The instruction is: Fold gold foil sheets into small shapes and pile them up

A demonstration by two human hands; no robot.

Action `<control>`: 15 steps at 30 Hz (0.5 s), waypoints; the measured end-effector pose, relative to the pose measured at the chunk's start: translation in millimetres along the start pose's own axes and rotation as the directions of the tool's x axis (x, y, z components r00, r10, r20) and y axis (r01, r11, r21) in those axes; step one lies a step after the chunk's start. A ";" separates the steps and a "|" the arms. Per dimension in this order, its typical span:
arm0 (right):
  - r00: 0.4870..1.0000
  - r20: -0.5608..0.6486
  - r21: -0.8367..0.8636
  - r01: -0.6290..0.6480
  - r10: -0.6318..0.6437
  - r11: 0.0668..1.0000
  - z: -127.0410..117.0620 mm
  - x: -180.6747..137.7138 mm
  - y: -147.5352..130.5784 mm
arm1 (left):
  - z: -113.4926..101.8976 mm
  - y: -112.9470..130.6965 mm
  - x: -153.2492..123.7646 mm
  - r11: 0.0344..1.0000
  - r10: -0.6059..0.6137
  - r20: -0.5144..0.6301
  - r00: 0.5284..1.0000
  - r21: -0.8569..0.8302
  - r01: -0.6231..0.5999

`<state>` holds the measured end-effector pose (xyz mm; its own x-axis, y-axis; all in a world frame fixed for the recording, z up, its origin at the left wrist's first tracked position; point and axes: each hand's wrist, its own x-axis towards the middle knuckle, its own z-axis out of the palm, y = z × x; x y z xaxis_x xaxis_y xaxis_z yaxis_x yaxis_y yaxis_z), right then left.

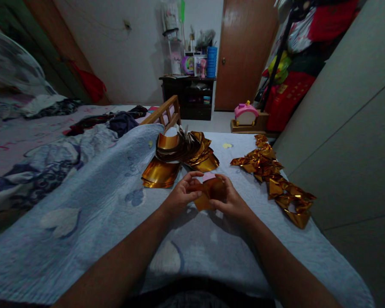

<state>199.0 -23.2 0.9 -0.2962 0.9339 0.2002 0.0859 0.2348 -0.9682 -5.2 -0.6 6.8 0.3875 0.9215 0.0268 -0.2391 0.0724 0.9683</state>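
A small sheet of gold foil paper is bent between my two hands, just above the blue blanket. My left hand pinches its left side with thumb and fingers. On the other side, my right hand grips the right edge, thumb in front and fingers behind. Beyond my hands lies a fanned pile of gold foil sheets, some curled up. To the right, several folded, crumpled gold foil pieces form a line toward the blanket's right edge.
The blue blanket with heart patterns covers the surface under my hands. A wooden rail stands behind the pile. Rumpled clothes lie on the bed at left. A pale cabinet borders the right side. A pink toy sits beyond.
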 end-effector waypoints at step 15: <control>0.976 0.119 0.269 -0.208 0.182 0.940 1.1 1.1 4.1 | 8.1 3.5 -3.0 0.996 -0.059 -0.004 0.998 -0.073 0.058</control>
<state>198.0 -21.5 -3.0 -0.3870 0.9221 0.0010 -0.1134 -0.0465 -0.9925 0.0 -6.2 12.1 0.3969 0.9173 -0.0314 -0.2805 0.1538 0.9474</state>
